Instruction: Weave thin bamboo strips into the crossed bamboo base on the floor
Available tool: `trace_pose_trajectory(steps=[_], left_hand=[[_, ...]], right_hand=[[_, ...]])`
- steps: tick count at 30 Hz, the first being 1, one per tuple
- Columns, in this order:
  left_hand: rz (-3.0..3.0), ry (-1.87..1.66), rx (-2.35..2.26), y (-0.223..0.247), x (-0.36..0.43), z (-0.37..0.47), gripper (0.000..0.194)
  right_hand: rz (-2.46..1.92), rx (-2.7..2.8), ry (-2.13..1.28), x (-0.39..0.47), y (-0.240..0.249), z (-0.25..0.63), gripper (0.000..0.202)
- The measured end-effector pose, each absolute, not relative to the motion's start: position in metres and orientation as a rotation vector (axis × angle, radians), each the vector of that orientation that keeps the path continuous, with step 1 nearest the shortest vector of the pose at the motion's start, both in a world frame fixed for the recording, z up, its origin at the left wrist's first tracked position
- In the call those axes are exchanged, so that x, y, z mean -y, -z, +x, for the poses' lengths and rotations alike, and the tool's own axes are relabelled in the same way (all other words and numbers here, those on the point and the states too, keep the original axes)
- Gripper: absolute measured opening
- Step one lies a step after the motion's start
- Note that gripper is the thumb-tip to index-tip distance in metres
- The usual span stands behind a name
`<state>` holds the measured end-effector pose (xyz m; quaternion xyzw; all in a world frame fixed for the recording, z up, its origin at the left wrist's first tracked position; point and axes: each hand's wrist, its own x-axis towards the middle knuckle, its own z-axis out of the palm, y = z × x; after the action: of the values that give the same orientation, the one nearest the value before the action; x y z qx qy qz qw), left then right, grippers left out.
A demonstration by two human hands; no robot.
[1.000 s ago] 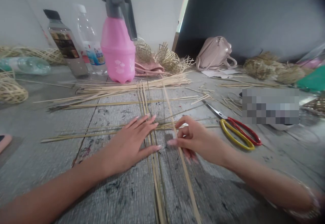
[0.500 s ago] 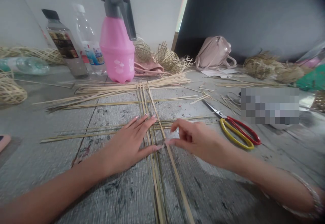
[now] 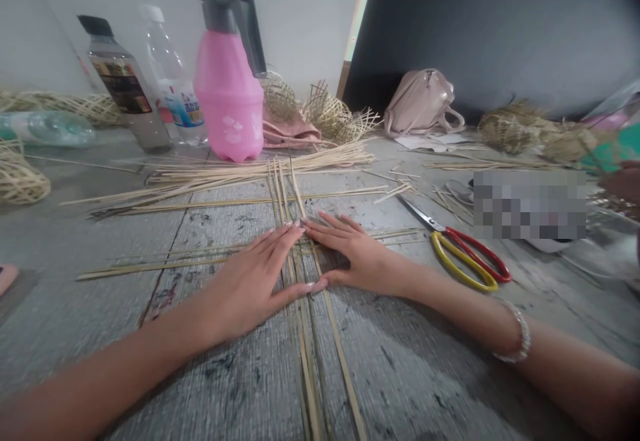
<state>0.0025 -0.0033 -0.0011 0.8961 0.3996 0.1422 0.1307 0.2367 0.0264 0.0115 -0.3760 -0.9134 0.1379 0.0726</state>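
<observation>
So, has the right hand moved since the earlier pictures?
Yes: the right hand has moved leftward, away from the scissors and closer to the left hand.

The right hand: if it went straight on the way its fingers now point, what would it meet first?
Most likely the left hand, which lies just ahead of the right hand and seems almost to touch it; this single view leaves the exact gap unclear.
</observation>
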Motion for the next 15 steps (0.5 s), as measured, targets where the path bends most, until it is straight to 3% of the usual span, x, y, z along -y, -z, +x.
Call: trace_pose_trajectory(steps=[9,15], left_hand=[[2.622,-0.445,-1.155,0.0006,0.0053,0.0017,0.072],[2.658,-0.426,-1.128,-0.0022,0.0057,0.0008,0.065]], right_hand=[[-1.099,2.648,-0.521,-0.0230,-0.0136,0.2328,0.080],[-1.068,2.560,-0.634,-0.0211,-0.0155,0.2354,0.063]])
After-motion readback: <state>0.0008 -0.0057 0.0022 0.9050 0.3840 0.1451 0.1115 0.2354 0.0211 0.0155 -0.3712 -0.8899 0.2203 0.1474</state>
